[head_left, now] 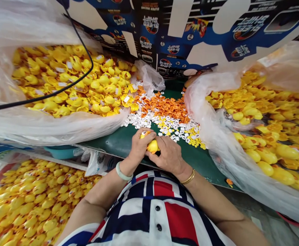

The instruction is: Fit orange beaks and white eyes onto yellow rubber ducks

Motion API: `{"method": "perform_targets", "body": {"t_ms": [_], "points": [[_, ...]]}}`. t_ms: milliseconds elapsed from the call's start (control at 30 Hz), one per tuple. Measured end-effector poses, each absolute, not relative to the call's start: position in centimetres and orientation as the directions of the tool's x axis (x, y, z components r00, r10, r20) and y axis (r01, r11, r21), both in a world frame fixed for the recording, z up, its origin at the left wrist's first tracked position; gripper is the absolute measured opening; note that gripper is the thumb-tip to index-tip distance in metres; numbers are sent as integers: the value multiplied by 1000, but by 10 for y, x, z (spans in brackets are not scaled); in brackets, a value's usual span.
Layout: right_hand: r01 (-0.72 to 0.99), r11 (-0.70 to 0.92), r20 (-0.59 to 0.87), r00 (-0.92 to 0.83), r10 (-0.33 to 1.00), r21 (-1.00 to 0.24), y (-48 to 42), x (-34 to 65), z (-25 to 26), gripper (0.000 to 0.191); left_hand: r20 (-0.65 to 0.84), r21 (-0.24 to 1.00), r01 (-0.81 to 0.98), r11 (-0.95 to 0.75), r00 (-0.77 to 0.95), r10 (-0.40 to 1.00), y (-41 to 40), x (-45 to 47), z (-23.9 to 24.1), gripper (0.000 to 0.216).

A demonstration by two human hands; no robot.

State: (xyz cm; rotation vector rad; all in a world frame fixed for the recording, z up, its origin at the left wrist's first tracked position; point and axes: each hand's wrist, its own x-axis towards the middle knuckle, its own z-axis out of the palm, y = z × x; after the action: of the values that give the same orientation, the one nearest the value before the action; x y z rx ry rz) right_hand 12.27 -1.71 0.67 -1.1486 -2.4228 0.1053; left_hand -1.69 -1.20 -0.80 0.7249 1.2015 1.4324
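Note:
Between both hands, close to my body at the front edge of the green table (105,141), is a small yellow toy duck (153,147) with white and orange parts at one end. My left hand (139,145) is closed around one side of it, thumb on top. Fingers of my right hand (170,154) press on its other side. Just beyond my hands lie loose orange pieces (167,106), small white eye pieces with black dots (140,120) and little yellow pieces (196,135).
Plastic-lined heaps of yellow duck parts (87,89) flank the table, with another heap (274,136) on the right. A bin of ducks (36,198) stands lower left. A black cable (62,88) crosses the left heap. Printed cardboard (175,44) stands behind.

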Motion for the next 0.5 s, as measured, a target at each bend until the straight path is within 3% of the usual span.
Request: {"method": "perform_targets", "body": {"t_ms": [133,233,400,500], "points": [[749,614,353,-520,778,-250,-18,124,11,53,-257,844,-521,129,-181,949,-9,-11,-7,26],[694,642,327,-555,765,-326,-16,130,18,60,-329,721,-661,209,-60,943,-9,-19,-3,33],[525,676,305,-625,718,-517,-19,133,15,41,-384,649,-694,311,53,922,-17,-34,4,37],[456,660,292,-642,709,-597,-24,125,11,31,-394,687,-669,283,-15,919,-26,-35,5,33]]}}
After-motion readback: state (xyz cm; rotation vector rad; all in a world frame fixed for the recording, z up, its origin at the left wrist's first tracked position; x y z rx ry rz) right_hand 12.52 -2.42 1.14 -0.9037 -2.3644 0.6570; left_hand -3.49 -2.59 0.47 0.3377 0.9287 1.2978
